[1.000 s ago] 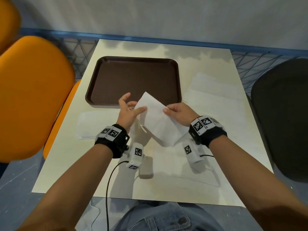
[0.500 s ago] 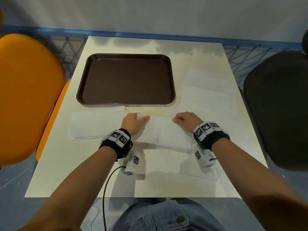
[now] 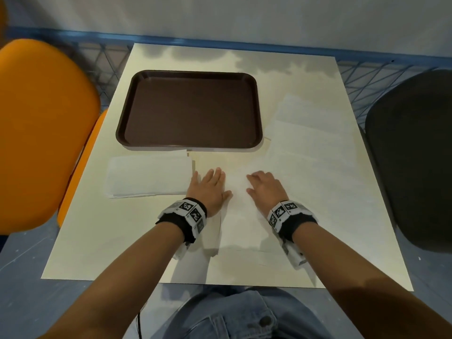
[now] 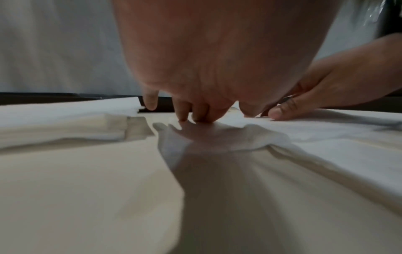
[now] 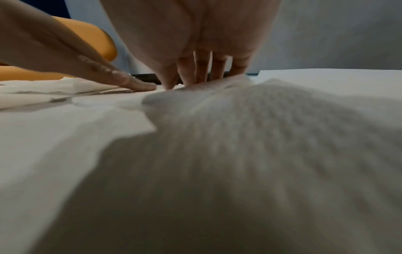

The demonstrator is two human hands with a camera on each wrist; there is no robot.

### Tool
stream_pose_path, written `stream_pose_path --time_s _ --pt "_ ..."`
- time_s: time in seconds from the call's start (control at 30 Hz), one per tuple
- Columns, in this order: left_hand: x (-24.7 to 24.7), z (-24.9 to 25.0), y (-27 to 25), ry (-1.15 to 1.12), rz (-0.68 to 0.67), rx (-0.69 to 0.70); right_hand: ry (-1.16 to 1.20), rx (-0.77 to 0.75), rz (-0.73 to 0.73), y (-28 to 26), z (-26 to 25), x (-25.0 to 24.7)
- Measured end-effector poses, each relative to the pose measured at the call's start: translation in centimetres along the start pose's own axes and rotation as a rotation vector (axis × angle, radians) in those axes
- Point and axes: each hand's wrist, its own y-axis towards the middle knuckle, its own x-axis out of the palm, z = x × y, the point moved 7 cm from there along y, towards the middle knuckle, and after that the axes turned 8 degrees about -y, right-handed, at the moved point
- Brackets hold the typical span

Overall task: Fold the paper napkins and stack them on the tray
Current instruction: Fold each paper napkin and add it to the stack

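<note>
A white paper napkin lies flat on the table in front of me, folded over. My left hand presses its left part with straight fingers. My right hand presses its right part, fingers spread flat on the paper. The brown tray sits beyond the hands with nothing on it. Another folded white napkin lies left of my left hand, just in front of the tray. More white napkins lie spread to the right of the tray.
The cream table ends close to my body. An orange chair stands on the left and a dark chair on the right. A blue wire fence runs behind the table.
The napkin was held up in the air between both hands; it has come down onto the table. Both hands have let go of its edges and now lie flat on it.
</note>
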Motion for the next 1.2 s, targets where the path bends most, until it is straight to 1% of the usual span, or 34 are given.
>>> stream_pose_path --time_s 0.07,0.13,0.2,0.23,0.3,0.33,0.4,0.47,0.53,0.6,0.67,0.7,0.8,0.87,0.93,0.97,1.03,1.07,1.1,1.13,1.2 --pt "-0.7 -0.3 0.0 -0.010 0.019 0.000 0.037 0.078 -0.022 0.7 0.6 -0.5" --pt "-1.5 -0.4 0.3 -0.051 0.080 0.001 0.066 0.144 -0.098 1.3 1.2 -0.9" --pt "-2.7 -0.6 0.3 -0.146 0.180 -0.010 0.044 0.137 -0.134 2.0 1.4 -1.6" --pt "-3.3 -0.9 0.3 -0.209 0.226 -0.016 0.074 0.129 -0.127 2.3 1.5 -2.2" --pt "-4.3 -1.7 0.1 -0.337 0.268 -0.004 0.259 0.071 -0.096 2.6 1.2 -3.5" --pt "-4.8 -2.0 -0.1 -0.388 0.270 0.011 0.372 0.014 -0.086 2.5 0.7 -4.2" --pt "-6.0 -3.0 -0.6 -0.492 0.259 0.034 0.520 -0.111 -0.082 2.2 -0.9 -6.4" --pt "-7.4 -4.6 -1.4 -0.703 0.243 0.028 0.600 -0.187 -0.079 2.2 -2.5 -8.7" --pt "-8.7 -6.9 -2.6 -0.979 0.257 0.003 0.644 -0.207 -0.031 2.9 -3.9 -10.7" --pt "-9.6 -10.0 -4.0 -1.184 0.325 -0.059 0.692 -0.178 0.015 4.0 -5.0 -11.6" --pt "-9.4 -13.7 -5.4 -1.385 0.420 -0.147 0.745 -0.132 0.025 5.3 -6.3 -11.2" --pt "-9.0 -15.6 -5.9 -1.444 0.476 -0.195 0.756 -0.104 0.026 5.9 -7.1 -10.6" --pt "-7.1 -21.0 -6.8 -1.428 0.616 -0.411 0.746 -0.001 0.016 7.4 -9.3 -8.1" --pt "-6.0 -23.6 -7.2 -1.370 0.662 -0.529 0.791 0.061 0.006 7.9 -10.6 -6.1" --pt "-5.0 -25.1 -7.5 -1.243 0.665 -0.624 0.756 0.080 -0.052 8.1 -11.8 -4.3" --pt "-4.5 -25.5 -7.5 -1.154 0.652 -0.674 0.669 0.056 -0.100 8.1 -12.5 -3.4" --pt "-3.5 -26.0 -7.4 -0.925 0.589 -0.775 0.493 -0.037 -0.175 7.9 -14.1 -2.3" --pt "-3.0 -26.2 -7.1 -0.817 0.554 -0.807 0.444 -0.071 -0.194 7.8 -14.7 -2.1" --pt "-2.8 -26.1 -6.9 -0.758 0.532 -0.810 0.421 -0.084 -0.210 7.8 -15.0 -1.8" --pt "-2.6 -25.8 -6.4 -0.759 0.522 -0.790 0.416 -0.081 -0.218 7.7 -15.2 -1.7" --pt "-2.6 -24.7 -5.1 -0.821 0.513 -0.704 0.460 -0.029 -0.202 7.7 -14.9 -1.6"
